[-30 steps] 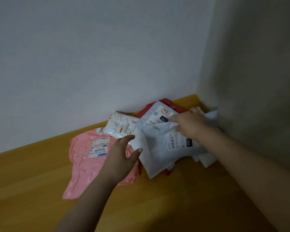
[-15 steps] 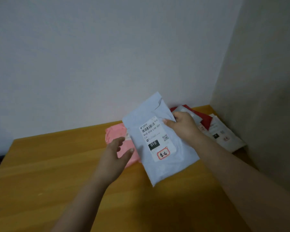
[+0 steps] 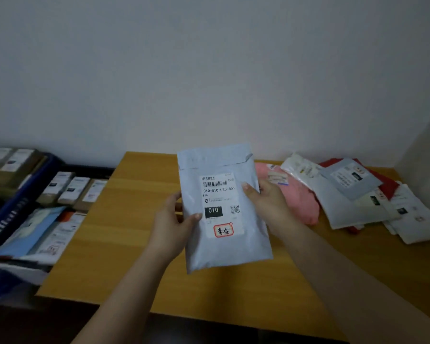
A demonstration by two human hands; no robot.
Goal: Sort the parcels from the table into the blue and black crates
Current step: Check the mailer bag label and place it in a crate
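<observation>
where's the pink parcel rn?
In the head view the pink parcel lies on the wooden table, right of centre, just behind the right hand and partly under the white parcels piled to its right.

A parcel-sorting corner: labelled mailers (image 3: 353, 194) heaped on a wooden table (image 3: 134, 234) beside a filled blue crate (image 3: 15, 209).

We see a pale grey-blue parcel (image 3: 224, 247) with a white label (image 3: 221, 204) bearing black barcode stripes, at centre frame; a pink parcel (image 3: 301, 204) right of it; a blue crate (image 3: 18, 207) at left; an orange-brown table (image 3: 134, 244).
</observation>
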